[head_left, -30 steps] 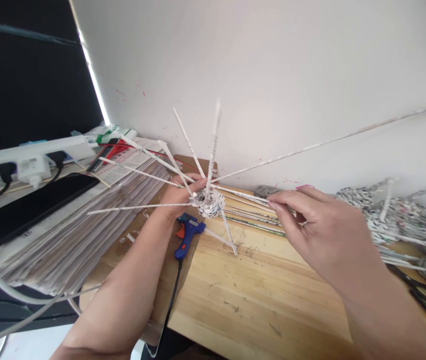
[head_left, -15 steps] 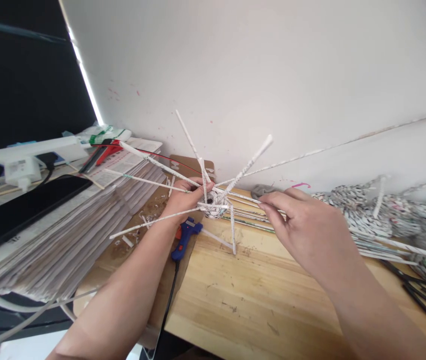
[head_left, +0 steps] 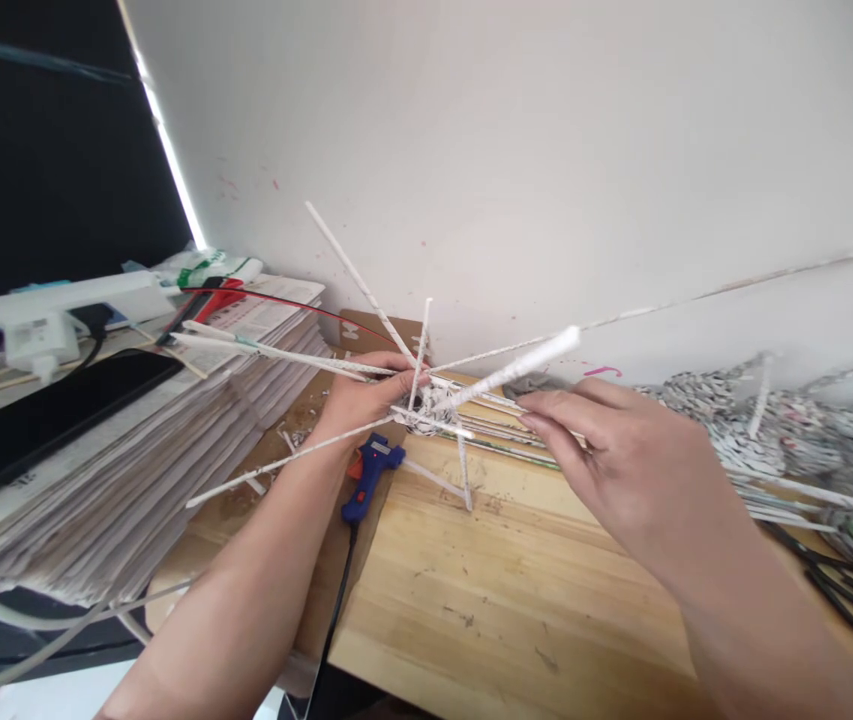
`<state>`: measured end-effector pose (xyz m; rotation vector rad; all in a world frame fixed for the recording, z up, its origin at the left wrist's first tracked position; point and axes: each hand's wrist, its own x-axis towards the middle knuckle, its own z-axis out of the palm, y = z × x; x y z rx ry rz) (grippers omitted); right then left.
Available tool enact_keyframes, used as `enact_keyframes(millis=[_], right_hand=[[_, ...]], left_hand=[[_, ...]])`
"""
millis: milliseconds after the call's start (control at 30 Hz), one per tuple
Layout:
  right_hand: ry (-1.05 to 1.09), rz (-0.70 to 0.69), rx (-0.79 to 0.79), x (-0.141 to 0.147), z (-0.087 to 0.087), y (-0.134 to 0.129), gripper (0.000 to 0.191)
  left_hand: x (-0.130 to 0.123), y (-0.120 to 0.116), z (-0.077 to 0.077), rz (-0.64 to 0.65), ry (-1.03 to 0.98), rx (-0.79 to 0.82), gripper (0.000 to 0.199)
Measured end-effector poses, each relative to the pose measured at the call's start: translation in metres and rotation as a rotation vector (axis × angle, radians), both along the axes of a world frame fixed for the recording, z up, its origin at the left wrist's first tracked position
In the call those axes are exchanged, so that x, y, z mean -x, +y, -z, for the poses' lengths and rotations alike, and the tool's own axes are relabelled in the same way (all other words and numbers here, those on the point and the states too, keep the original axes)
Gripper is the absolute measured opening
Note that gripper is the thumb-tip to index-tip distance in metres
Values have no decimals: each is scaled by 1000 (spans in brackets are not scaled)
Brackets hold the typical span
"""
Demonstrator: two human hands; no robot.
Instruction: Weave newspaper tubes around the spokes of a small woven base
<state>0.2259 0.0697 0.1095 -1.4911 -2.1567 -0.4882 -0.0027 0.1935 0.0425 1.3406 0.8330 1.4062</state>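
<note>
While the left hand (head_left: 366,395) grips the woven hub (head_left: 430,408) above the table's (head_left: 516,590) far edge, right hand (head_left: 621,470) pinches one spoke (head_left: 516,367); these light paper tubes likely kink, so hold near the hub.

woven hub (head_left: 430,408): rolled newsprint, matt
spokes (head_left: 355,275): paper tubes
tabletop (head_left: 516,580): scuffed pale wood
glue gun (head_left: 367,470): blue plastic
</note>
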Motion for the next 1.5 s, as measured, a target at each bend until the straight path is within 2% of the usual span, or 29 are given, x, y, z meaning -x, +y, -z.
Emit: enact_keyframes(millis=[267,600,800,1200,1333,1500], right_hand=[[19,3,0,3,-1,-1,22],[7,-16,-43,7,13,9,20],[20,-77,-29,11,19,13,20],[73,-59,-35,14,26,19,24],[90,-73,-9,13,26,19,25],[101,-69,97,12,25,20,26]], left_hand=[[-4,-6,0,-8,38,34,26],[-10,-13,-4,44,120,27,26],[-14,-17,-2,66,130,-16,19],[-15,-18,0,71,169,-1,19],[-15,-19,-1,79,179,-6,20],[-15,-20,-2,71,194,-13,20]])
